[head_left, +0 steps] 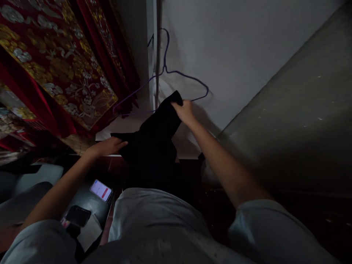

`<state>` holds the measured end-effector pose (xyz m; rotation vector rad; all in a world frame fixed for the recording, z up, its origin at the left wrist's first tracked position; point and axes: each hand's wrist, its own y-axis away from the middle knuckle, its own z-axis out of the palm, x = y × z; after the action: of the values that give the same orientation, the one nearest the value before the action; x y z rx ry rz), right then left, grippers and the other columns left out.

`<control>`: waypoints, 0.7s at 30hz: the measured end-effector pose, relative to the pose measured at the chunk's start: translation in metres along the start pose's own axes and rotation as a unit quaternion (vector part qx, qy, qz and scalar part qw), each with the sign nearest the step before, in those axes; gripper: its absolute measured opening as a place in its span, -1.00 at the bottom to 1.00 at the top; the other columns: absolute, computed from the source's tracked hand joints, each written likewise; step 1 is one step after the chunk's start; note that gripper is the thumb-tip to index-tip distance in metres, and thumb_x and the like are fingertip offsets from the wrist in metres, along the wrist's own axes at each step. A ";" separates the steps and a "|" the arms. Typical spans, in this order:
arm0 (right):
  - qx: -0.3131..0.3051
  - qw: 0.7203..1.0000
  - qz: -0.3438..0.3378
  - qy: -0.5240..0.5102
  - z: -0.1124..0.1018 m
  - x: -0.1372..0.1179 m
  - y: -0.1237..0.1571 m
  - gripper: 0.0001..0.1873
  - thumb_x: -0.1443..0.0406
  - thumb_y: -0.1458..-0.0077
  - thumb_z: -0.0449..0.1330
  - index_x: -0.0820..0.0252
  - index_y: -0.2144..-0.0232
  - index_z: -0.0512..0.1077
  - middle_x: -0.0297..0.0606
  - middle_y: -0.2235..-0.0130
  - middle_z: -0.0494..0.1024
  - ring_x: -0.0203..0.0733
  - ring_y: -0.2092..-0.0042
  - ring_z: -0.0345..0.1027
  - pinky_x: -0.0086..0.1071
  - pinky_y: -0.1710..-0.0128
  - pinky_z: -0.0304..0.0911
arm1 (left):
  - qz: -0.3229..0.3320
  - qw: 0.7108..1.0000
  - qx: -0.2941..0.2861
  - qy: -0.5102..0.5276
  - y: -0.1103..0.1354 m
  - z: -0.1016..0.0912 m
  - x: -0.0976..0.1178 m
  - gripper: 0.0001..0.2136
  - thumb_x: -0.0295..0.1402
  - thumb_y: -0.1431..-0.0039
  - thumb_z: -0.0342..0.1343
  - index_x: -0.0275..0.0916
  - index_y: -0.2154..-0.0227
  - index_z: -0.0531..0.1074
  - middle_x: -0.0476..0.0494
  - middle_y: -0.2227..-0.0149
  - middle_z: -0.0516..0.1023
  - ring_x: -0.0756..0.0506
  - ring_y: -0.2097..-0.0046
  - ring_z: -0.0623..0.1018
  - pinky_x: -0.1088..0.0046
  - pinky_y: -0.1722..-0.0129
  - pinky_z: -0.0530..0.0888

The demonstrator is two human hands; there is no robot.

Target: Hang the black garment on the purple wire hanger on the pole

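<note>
A black garment (pixel 154 143) hangs between my two hands in front of my body; its exact kind is hard to make out in the dim light. My right hand (pixel 184 111) grips its upper right edge, thumb on the near side. On the left, my left hand (pixel 110 146) pinches the garment's other edge, lower down. Just behind and above the cloth, a purple wire hanger (pixel 189 76) is hooked on a narrow upright strip at the wall. The cloth covers part of the hanger's lower bar.
Red cloth (pixel 74 69) with gold and silver decoration hangs at the upper left. Below it, a lit phone (pixel 101 190), a dark phone-like object (pixel 79 215) and a white paper (pixel 90 233) lie on a dark seat. A pale wall (pixel 242 40) stands ahead.
</note>
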<state>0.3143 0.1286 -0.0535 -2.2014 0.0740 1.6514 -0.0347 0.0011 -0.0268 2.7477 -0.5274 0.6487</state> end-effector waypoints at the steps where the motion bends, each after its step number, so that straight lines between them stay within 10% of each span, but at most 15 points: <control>1: 0.018 0.999 -0.018 0.026 -0.012 0.001 -0.001 -0.54 0.33 -0.04 0.34 0.16 0.72 0.18 -0.47 0.63 0.07 -0.38 0.52 -0.03 -0.42 0.49 -0.09 | -0.002 1.000 -0.003 -0.021 -0.004 -0.005 0.000 -0.58 -0.04 -0.34 0.04 -0.22 0.51 0.47 -0.14 0.47 0.55 -0.14 0.40 0.51 0.40 0.32 0.37; 8: 0.061 0.986 -0.082 0.132 -0.072 -0.011 0.002 -0.50 0.40 0.05 0.28 0.12 0.74 0.03 -0.46 0.62 -0.01 -0.41 0.54 -0.12 -0.41 0.55 -0.19 | 0.126 0.975 0.131 -0.129 -0.047 -0.045 0.031 -0.73 -0.26 -0.35 -0.09 -0.29 0.29 0.47 -0.32 0.01 0.55 -0.25 -0.02 0.55 0.12 -0.12 0.45; 12: 0.065 0.982 -0.110 0.142 -0.072 -0.013 0.017 -0.54 0.35 0.04 0.25 0.12 0.72 0.04 -0.45 0.62 -0.02 -0.38 0.52 -0.09 -0.42 0.56 -0.14 | 0.195 0.939 0.230 -0.167 -0.054 -0.061 0.050 -0.76 -0.31 -0.38 -0.09 -0.28 0.28 0.44 -0.31 -0.33 0.31 -0.32 -0.40 0.21 -0.06 -0.41 0.15; 21: 0.019 0.997 -0.069 0.039 -0.052 -0.016 0.039 -0.59 0.29 0.00 0.30 0.12 0.67 0.14 -0.41 0.59 0.13 -0.31 0.48 0.11 -0.42 0.51 0.13 | 0.162 0.906 0.367 -0.134 -0.045 -0.075 0.074 -0.83 -0.30 -0.40 0.01 -0.17 0.10 0.49 -0.03 -0.38 0.23 -0.27 -0.40 0.07 -0.13 -0.39 0.00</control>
<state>0.3466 0.0722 -0.0375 -2.1909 -0.0260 1.4773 0.0171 0.0455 0.0654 3.5321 -0.9889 0.6390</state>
